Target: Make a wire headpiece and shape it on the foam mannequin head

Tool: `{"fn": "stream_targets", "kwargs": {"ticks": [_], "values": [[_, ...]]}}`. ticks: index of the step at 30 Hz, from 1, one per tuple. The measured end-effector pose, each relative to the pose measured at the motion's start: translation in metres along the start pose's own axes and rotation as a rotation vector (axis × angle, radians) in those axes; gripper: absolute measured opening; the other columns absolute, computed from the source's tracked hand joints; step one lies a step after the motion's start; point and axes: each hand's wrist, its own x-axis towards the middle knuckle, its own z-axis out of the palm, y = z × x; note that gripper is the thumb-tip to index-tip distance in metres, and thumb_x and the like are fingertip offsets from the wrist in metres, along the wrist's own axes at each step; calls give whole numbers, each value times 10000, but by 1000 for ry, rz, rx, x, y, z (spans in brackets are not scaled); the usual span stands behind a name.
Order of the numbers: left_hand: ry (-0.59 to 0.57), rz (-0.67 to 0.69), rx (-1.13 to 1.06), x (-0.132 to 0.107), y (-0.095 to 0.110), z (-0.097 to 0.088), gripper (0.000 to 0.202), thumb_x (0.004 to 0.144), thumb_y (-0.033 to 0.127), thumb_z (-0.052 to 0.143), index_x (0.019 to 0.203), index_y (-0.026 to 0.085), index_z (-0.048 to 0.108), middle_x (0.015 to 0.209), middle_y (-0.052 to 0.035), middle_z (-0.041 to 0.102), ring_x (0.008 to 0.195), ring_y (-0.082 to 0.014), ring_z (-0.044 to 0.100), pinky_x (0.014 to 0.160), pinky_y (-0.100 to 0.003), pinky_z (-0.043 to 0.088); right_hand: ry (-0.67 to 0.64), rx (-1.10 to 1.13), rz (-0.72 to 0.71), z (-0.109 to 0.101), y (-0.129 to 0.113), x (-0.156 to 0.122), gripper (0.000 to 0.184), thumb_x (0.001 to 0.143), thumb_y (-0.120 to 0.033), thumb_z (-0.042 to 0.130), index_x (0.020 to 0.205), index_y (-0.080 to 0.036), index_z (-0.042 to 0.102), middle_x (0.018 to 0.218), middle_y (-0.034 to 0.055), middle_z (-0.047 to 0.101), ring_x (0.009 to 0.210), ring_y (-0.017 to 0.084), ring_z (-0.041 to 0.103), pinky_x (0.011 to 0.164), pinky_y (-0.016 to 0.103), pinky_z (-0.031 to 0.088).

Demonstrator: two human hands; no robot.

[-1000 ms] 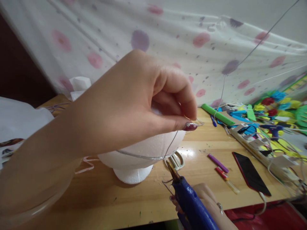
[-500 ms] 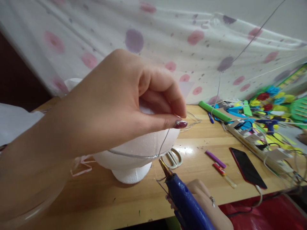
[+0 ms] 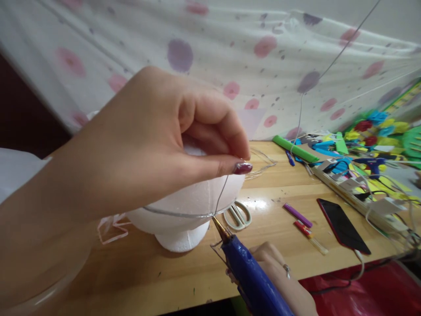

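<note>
A white foam head form [image 3: 189, 197] stands on the wooden table, with a thin silver wire band [image 3: 184, 215] round it. My left hand [image 3: 184, 131] is above the form, thumb and forefinger pinched on a thin wire [image 3: 221, 193] that runs down to the band. Low at the right, my right hand [image 3: 272, 259] grips a blue hot glue gun [image 3: 251, 274]. Its metal nozzle [image 3: 219, 228] is at the band, just below where the wire meets it; whether they touch I cannot tell. The gun's body hides most of my right fingers.
Scissors [image 3: 237, 216] lie behind the nozzle. To the right are a purple stick [image 3: 297, 215], a lighter [image 3: 309, 236], a phone [image 3: 344, 226] and a power strip [image 3: 355, 197] with cables. Farther back are a second glue gun [image 3: 371, 165], coloured paper pieces and a green roll [image 3: 294, 148].
The glue gun's nozzle has moved slightly up and left, closer to the wire band. My left hand has shifted a little left in view, still pinching the wire.
</note>
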Motion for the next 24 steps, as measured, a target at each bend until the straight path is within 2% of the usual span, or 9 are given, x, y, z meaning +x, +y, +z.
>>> {"fn": "stream_targets", "kwargs": {"ticks": [2,5,8,11,14,19,24], "values": [[39,38,22,1,-1,0,157,743,267,763,802,122,744,766,35,755,656,-140,711,602,-212,527,31,13,21,1,-1,2,191,930,-387,611,949,-257,751,751,17,737,649,154,713,582,200,581],[74,87,60,1,-3,1,213,683,318,823,770,136,753,741,52,751,632,-117,711,539,-160,502,94,72,20,1,-7,6,213,946,-397,583,930,-249,736,704,17,714,615,152,691,541,201,555],[83,87,75,-1,-4,1,209,688,312,824,772,133,756,743,45,754,646,-130,717,535,-165,513,152,187,16,2,-20,12,383,947,-559,494,954,-245,713,681,30,690,621,175,664,532,245,531],[89,109,72,-2,-4,0,204,687,300,838,789,141,760,755,47,761,648,-153,724,528,-178,524,268,218,145,7,-34,14,569,904,-713,395,889,-231,698,672,53,662,636,206,625,560,307,493],[89,139,86,-2,-6,0,228,701,349,829,791,152,761,772,53,767,660,-160,733,532,-174,528,337,217,231,15,-42,14,611,871,-763,381,822,-236,686,646,46,633,632,207,584,571,316,454],[102,171,105,0,-8,3,173,716,299,815,800,158,757,773,73,762,664,-147,736,544,-160,538,391,183,232,24,-40,11,623,910,-735,315,786,-239,671,615,39,601,602,188,536,531,295,407],[88,145,92,0,-7,2,155,711,258,813,792,141,753,766,64,761,670,-151,736,533,-159,543,390,150,227,25,-40,11,562,913,-701,389,766,-228,655,623,45,599,598,186,534,513,288,406]]}}
